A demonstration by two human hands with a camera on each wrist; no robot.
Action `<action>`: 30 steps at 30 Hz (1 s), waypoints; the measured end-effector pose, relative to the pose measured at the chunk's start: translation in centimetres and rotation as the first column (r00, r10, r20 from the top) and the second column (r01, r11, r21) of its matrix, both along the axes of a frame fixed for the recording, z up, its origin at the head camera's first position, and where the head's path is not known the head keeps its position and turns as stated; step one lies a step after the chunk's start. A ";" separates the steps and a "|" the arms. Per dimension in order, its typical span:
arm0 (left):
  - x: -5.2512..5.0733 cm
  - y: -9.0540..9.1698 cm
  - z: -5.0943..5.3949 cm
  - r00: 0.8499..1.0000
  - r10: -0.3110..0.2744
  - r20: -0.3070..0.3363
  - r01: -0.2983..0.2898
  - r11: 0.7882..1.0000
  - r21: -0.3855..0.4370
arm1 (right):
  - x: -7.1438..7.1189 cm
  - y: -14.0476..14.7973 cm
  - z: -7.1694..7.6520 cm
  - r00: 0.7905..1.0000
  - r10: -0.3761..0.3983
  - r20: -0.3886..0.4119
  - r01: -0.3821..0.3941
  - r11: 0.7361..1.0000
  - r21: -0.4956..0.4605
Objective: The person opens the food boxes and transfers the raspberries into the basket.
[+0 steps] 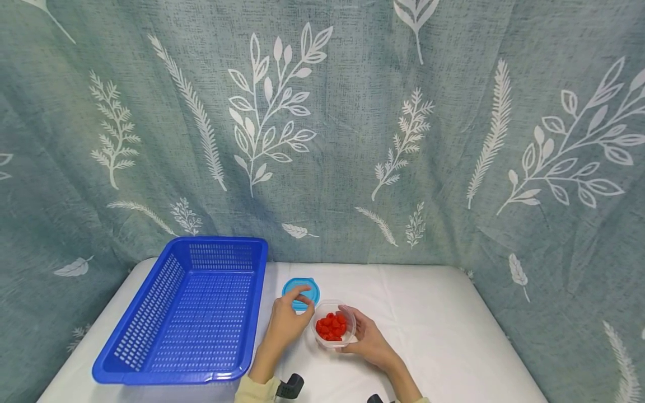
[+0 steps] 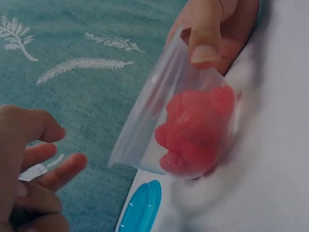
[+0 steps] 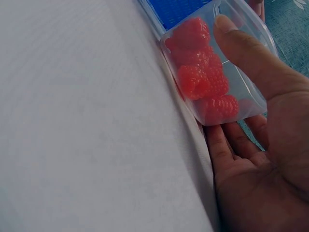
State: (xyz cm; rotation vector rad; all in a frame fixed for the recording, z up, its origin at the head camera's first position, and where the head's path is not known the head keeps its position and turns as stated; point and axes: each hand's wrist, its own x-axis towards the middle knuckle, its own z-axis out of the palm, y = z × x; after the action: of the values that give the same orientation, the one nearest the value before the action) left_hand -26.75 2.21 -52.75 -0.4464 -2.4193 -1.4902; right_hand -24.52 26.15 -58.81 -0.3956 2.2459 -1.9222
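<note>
A small clear plastic container stands on the white cloth, with red raspberries lying in its lower part. My right hand grips the container from the right, thumb on the near side and fingers on the far side. In the right wrist view the thumb presses on the clear wall. Just left of the container is my left hand, its fingers bent loosely with nothing between them. The left wrist view shows a gap between those fingers and the container. Behind the left hand lies a blue round lid, partly covered by the fingers.
A large blue plastic basket with slotted walls sits at the left of the white-covered table. Behind the table hangs a green curtain with white leaf prints, which also drapes along both sides.
</note>
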 end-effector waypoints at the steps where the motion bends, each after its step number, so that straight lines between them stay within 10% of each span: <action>1: 0.2 0.0 0.1 1.000 -0.023 0.013 0.023 0.999 -0.023 | 0.0 0.0 0.0 1.000 0.001 -0.002 -0.001 1.000 -0.001; 8: 1.5 -0.3 1.1 0.975 -0.192 0.115 0.207 0.970 -0.127 | 0.0 0.1 -0.1 0.998 0.031 -0.047 -0.032 0.999 -0.020; 15: 2.4 0.4 1.5 0.964 -0.226 0.143 0.252 0.945 -0.207 | 0.0 0.1 0.0 0.998 0.040 -0.044 -0.040 0.999 -0.013; 30: 2.5 3.2 -0.1 0.997 -0.050 -0.059 0.023 0.920 -0.390 | 0.0 0.2 -0.2 0.999 0.033 -0.037 -0.034 0.999 -0.023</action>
State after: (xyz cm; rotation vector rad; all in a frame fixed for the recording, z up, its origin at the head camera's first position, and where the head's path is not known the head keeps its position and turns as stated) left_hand -24.20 5.40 -52.90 -0.6146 -2.6659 -0.9789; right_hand -24.55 26.31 -58.98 -0.4720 2.2264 -1.9421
